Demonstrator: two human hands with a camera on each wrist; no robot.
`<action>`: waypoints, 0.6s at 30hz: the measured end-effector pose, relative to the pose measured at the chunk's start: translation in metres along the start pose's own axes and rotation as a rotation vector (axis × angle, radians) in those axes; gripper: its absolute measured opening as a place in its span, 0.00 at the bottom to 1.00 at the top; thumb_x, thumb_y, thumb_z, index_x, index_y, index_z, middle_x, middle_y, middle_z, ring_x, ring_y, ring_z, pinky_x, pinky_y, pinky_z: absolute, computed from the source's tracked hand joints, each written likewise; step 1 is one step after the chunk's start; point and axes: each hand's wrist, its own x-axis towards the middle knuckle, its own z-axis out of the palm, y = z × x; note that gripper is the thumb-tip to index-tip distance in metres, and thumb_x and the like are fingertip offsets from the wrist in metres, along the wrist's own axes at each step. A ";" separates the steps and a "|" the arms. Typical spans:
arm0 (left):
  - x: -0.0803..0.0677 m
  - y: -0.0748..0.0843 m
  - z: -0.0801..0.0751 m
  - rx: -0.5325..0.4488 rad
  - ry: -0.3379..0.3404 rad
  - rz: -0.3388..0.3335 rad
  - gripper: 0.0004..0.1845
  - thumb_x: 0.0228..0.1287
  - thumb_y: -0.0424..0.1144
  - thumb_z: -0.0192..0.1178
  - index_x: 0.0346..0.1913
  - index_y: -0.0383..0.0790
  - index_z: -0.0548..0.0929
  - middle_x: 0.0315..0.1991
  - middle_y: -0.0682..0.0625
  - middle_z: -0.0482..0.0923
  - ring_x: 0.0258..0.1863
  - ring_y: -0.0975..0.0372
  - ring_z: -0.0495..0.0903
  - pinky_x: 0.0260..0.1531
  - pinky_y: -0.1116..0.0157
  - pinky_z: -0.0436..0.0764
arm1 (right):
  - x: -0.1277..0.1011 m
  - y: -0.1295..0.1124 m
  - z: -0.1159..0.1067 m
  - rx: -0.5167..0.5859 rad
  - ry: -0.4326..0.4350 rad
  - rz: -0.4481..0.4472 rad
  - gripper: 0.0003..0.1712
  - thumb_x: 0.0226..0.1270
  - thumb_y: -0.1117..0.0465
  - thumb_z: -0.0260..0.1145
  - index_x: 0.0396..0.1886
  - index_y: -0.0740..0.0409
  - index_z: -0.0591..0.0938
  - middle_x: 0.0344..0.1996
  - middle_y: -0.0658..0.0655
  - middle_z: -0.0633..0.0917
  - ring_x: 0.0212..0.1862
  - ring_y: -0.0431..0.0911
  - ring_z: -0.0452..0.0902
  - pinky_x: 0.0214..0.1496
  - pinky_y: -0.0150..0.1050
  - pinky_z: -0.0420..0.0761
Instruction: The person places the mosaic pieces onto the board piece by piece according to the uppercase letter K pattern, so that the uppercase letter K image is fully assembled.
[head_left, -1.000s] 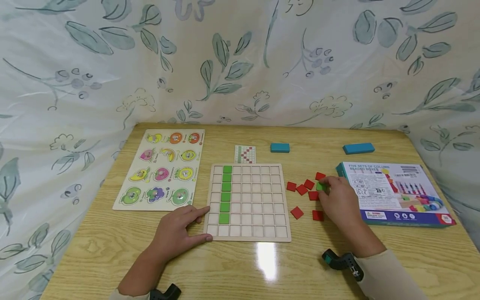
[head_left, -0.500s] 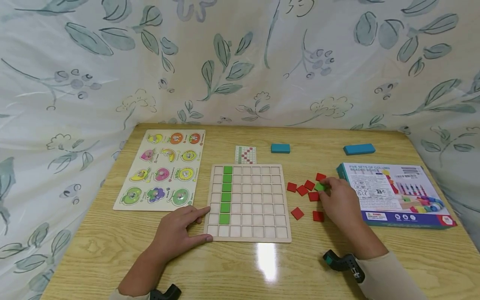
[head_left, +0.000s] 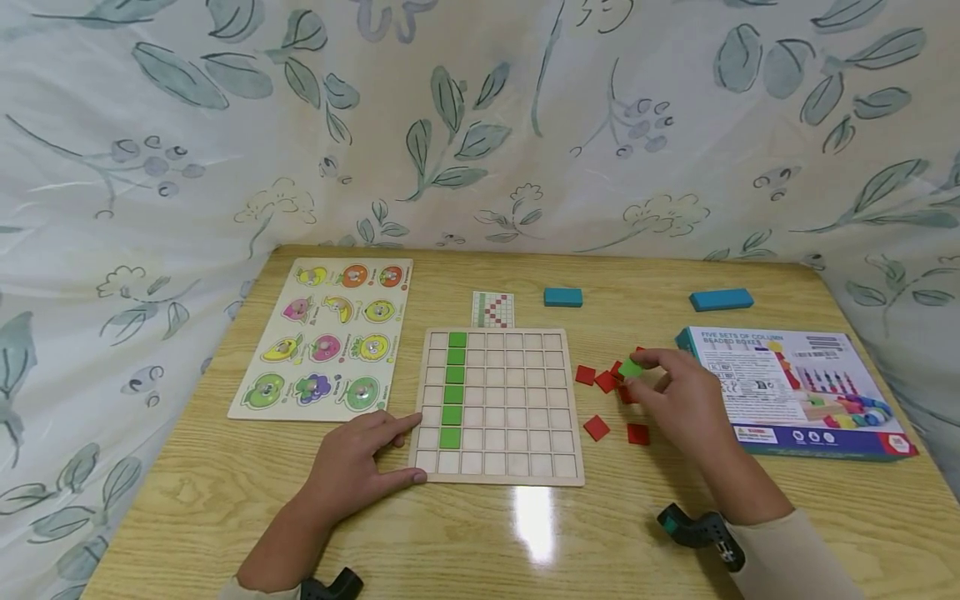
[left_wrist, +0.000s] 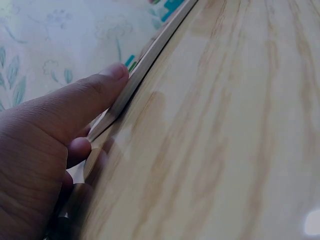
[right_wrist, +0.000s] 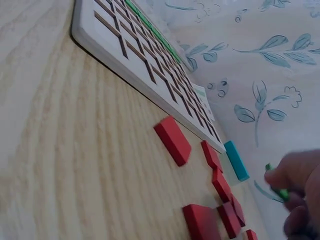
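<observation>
My right hand (head_left: 684, 402) pinches a green square tile (head_left: 629, 368) between thumb and fingers, raised over a loose group of red tiles (head_left: 605, 382). In the right wrist view the green tile (right_wrist: 277, 186) shows edge-on at the fingertips. On the table lies a wooden grid board (head_left: 517, 482), a column of green tiles (head_left: 452, 395) set in its second column from the left. My left hand (head_left: 362, 458) rests at the board's lower left, index finger and thumb touching its edge. The left wrist view shows the thumb (left_wrist: 97, 92) lying along the board's side.
A small pattern card (head_left: 492, 309) lies behind the board, with a blue block (head_left: 562, 297) beside it and another blue block (head_left: 722, 300) farther right. The fruit puzzle board (head_left: 251, 400) is at the left. A printed box (head_left: 750, 392) lies right of my right hand.
My right hand has lifted the green tile off the table and moved it slightly left, above the red tiles. My left hand stays at the board's edge.
</observation>
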 end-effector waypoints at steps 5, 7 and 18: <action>0.000 0.000 0.000 0.005 -0.003 -0.005 0.40 0.51 0.66 0.80 0.67 0.54 0.88 0.36 0.68 0.73 0.33 0.73 0.67 0.33 0.68 0.71 | -0.002 -0.004 0.006 0.042 0.035 -0.129 0.19 0.64 0.65 0.80 0.54 0.58 0.88 0.47 0.57 0.84 0.29 0.46 0.73 0.24 0.35 0.73; 0.000 0.000 0.000 0.005 -0.003 -0.004 0.40 0.51 0.66 0.80 0.67 0.54 0.88 0.36 0.68 0.73 0.32 0.73 0.67 0.33 0.68 0.71 | -0.002 -0.006 0.009 0.054 0.038 -0.191 0.18 0.62 0.66 0.81 0.52 0.56 0.89 0.42 0.56 0.84 0.28 0.44 0.71 0.24 0.35 0.71; 0.000 -0.002 0.001 0.007 0.010 0.008 0.40 0.50 0.66 0.81 0.66 0.53 0.88 0.36 0.68 0.73 0.32 0.73 0.66 0.32 0.69 0.70 | -0.004 -0.026 0.029 0.279 -0.076 -0.506 0.21 0.55 0.71 0.82 0.47 0.50 0.90 0.38 0.46 0.83 0.25 0.36 0.67 0.26 0.32 0.70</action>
